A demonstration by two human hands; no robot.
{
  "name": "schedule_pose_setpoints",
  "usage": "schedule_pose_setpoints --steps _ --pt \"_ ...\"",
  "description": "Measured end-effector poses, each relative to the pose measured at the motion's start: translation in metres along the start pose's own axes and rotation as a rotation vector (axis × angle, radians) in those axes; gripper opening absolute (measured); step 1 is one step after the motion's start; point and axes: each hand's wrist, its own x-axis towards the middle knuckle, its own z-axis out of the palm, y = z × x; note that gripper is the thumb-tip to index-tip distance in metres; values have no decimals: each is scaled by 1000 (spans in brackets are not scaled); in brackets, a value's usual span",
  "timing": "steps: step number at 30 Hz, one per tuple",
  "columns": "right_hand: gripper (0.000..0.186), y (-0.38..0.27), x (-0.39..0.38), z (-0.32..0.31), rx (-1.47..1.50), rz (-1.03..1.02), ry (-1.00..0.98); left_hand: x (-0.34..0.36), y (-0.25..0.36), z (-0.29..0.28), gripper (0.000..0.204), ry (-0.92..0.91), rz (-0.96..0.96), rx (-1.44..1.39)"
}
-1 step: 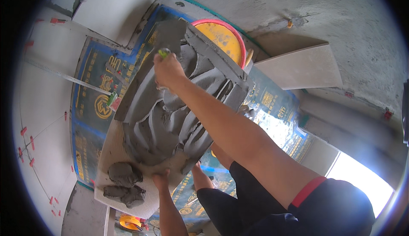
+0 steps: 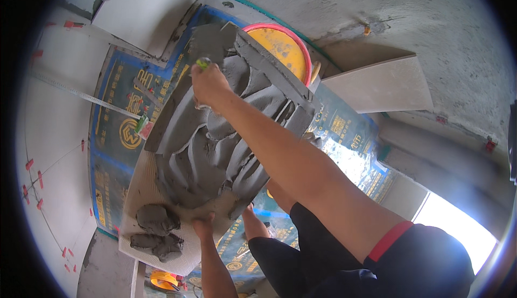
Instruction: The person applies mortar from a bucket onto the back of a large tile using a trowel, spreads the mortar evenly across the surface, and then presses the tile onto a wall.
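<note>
Against the earlier view, the right hand (image 2: 210,85) has been shifted slightly toward the upper left of the frame, together with the green-ended tool handle (image 2: 203,63) around which its fingers are curled; whatever blade is borne by the handle is hidden. The grey mortar (image 2: 194,160) at centre is left almost unaltered in its swirled ridges, so only a small part of a stroke is judged to have been made. The left hand (image 2: 203,226) is placed at the lower edge of the tile (image 2: 137,187); whether that edge is gripped or merely touched cannot be told. The tile, ribbed where bare, is covered by mortar over most of its face, with separate mortar lumps (image 2: 156,220) set toward the lower left; its support is concealed. Beneath, dark green floor sheeting (image 2: 112,152) is edged with blue tape. A red-rimmed yellow tub (image 2: 280,47) is partly overlapped at upper centre, a tape measure (image 2: 144,127) is laid at left, and red clips (image 2: 40,179) are scattered over pale tiling (image 2: 59,120). A rough cement wall (image 2: 431,18) is seen at upper right.
</note>
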Motion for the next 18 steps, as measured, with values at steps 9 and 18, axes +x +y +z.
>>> schedule_pose_setpoints --steps 9,18 --pt "38 17 -114 -25 904 13 -107 -12 -2 -3 63 202 51 116" --pt "51 -53 -211 63 495 221 -52 3 -13 12 68 246 89 46"
